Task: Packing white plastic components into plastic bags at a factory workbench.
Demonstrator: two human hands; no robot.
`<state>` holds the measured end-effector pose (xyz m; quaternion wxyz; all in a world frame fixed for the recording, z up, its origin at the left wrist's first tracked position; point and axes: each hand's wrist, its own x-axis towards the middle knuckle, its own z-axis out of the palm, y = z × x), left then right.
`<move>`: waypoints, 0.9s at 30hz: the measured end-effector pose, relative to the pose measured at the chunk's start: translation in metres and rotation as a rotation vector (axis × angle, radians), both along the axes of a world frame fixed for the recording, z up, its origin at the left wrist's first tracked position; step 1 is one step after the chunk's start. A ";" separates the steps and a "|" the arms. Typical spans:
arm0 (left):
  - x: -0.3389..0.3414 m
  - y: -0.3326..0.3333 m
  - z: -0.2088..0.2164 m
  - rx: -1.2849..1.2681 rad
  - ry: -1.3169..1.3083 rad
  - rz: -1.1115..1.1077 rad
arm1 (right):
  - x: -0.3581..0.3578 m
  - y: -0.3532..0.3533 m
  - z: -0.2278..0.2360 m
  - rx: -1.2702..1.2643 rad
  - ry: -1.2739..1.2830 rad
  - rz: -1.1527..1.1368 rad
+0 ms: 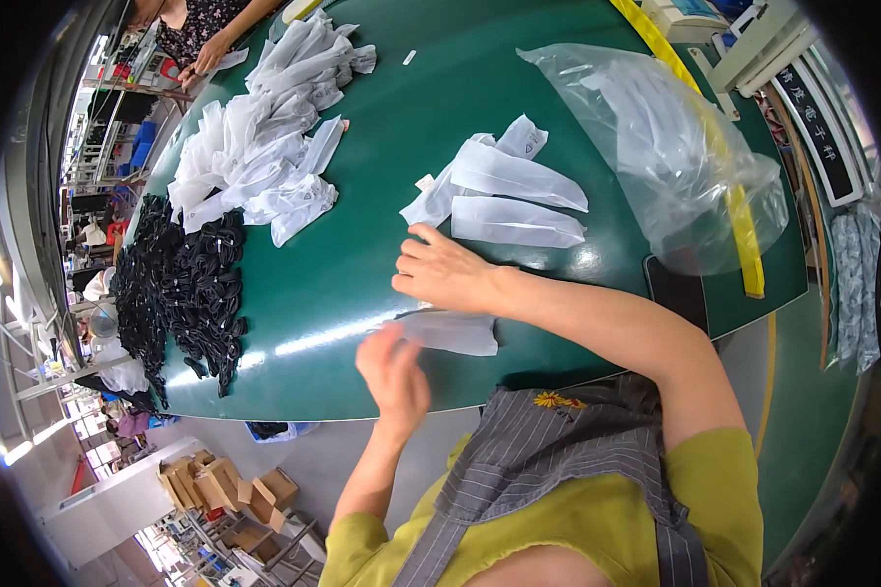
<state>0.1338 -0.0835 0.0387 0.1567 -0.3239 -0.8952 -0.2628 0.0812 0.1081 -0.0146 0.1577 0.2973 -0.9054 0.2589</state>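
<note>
Hands: both over the green table (382, 293), close together but not touching each other.
Right hand (447, 274): reaches in from 3 o'clock, palm down, fingers spread loosely, not gripping anything I can make out. Its fingertips sit just short of the small stack of flat white pouches (504, 191) at its 1 o'clock.
Left hand (394, 372): comes up from 6 o'clock, a bit blurred, fingers loosely curled at the near edge of a single white pouch (455, 333). Can't tell if it's pinching it or only touching it.
Single white pouch: lies flat on the table between the two hands, right under the right wrist, near the table's front edge.
Small stack: a few long pouches fanned out, just beyond the right hand.
Big white heap (264, 147): a loose pile of the same sort of pouches at 10 o'clock from the hands, well apart.
Black pile (181, 293): dark small items (too small to say what they are) at 9 o'clock, touching the bottom of the white heap.
Clear plastic bag (675, 157): crumpled, at 2 o'clock, draped over a yellow strip (739, 215) running along the table.
Another person (201, 39): at 11 o'clock, far end of the table, hand on some white pieces.
</note>
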 end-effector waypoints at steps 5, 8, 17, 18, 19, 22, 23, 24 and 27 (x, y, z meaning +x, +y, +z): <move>-0.007 0.007 -0.023 -0.270 -0.060 -0.447 | 0.063 0.035 0.040 -0.049 -0.120 -0.175; -0.023 0.010 -0.039 -0.174 -0.086 -0.464 | 0.096 0.050 0.029 0.128 -0.104 -0.257; -0.025 0.055 -0.029 -0.214 0.025 -0.560 | 0.107 0.084 0.027 -0.334 -0.542 -0.150; -0.028 0.055 -0.035 -0.216 0.031 -0.552 | 0.107 0.088 0.035 -0.333 -0.537 -0.141; -0.029 0.056 -0.044 -0.186 -0.025 -0.593 | 0.106 0.094 0.046 -0.254 -0.340 -0.289; -0.018 0.082 -0.042 -0.128 -0.094 -0.646 | 0.100 0.116 0.041 -0.032 -0.018 -0.539; -0.014 0.091 -0.041 -0.167 -0.099 -0.671 | 0.098 0.122 0.034 0.017 -0.126 -0.523; -0.014 0.098 -0.038 -0.206 -0.104 -0.694 | 0.098 0.126 0.028 0.066 -0.233 -0.505; -0.022 0.108 -0.020 -0.200 -0.049 -0.686 | 0.101 0.136 0.034 -0.229 -0.649 -0.352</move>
